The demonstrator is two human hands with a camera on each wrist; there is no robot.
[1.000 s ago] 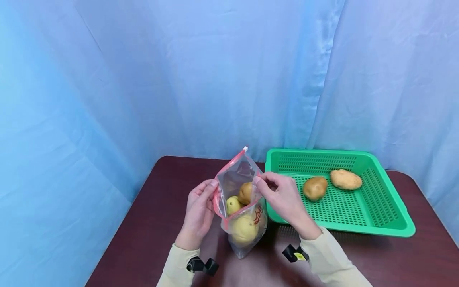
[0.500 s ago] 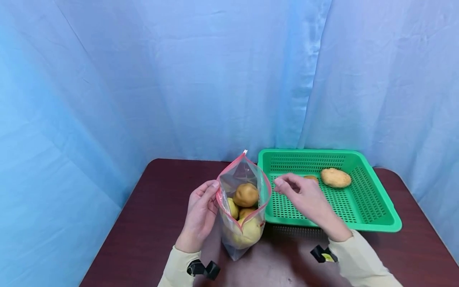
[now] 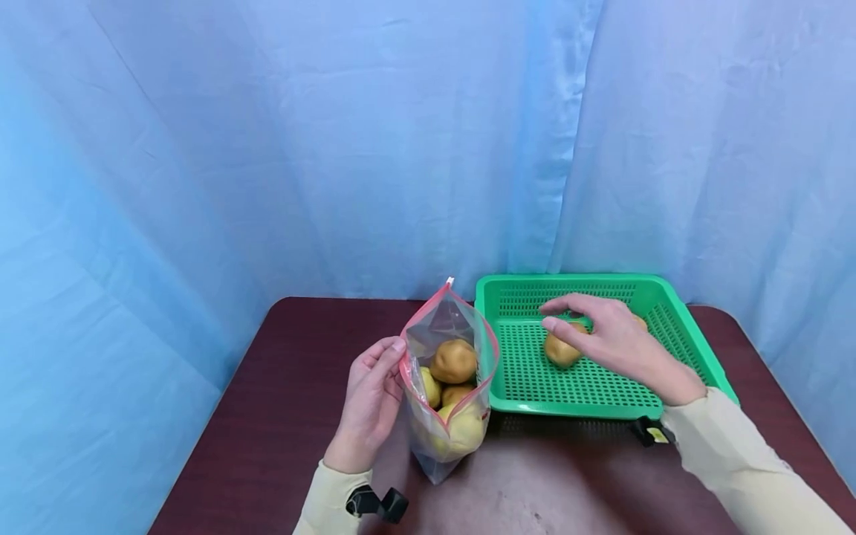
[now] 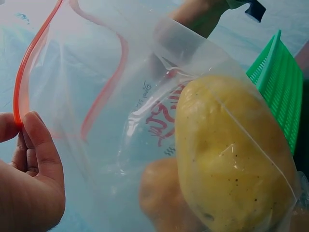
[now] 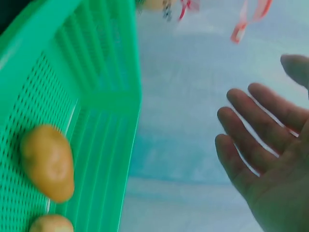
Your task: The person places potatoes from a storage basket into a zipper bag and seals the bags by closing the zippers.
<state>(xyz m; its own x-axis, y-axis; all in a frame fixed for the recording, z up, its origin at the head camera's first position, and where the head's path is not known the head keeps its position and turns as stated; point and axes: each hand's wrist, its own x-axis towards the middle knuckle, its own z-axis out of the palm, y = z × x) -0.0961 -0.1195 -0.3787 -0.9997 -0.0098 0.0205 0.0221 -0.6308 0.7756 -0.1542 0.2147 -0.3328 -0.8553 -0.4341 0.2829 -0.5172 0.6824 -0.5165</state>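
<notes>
Lower centre, left hand (image 3: 370, 401) pinches a clear, red-rimmed plastic bag (image 3: 436, 467) of rounded brown and yellow produce (image 3: 455, 361) — right of centre, right hand (image 3: 625, 343), loosely spread, empty, hovers above 2 oval tan potatoes (image 5: 47, 163) in a green plastic basket (image 3: 521, 360).

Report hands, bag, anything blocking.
Left hand pinching bag at rim, mouth open. Right hand empty, over basket. Two potatoes in basket; no obstruction seen.

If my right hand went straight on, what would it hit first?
Your right hand would likely meet the plastic bag near its top; with depth unclear, perhaps the rim of the green basket.
</notes>
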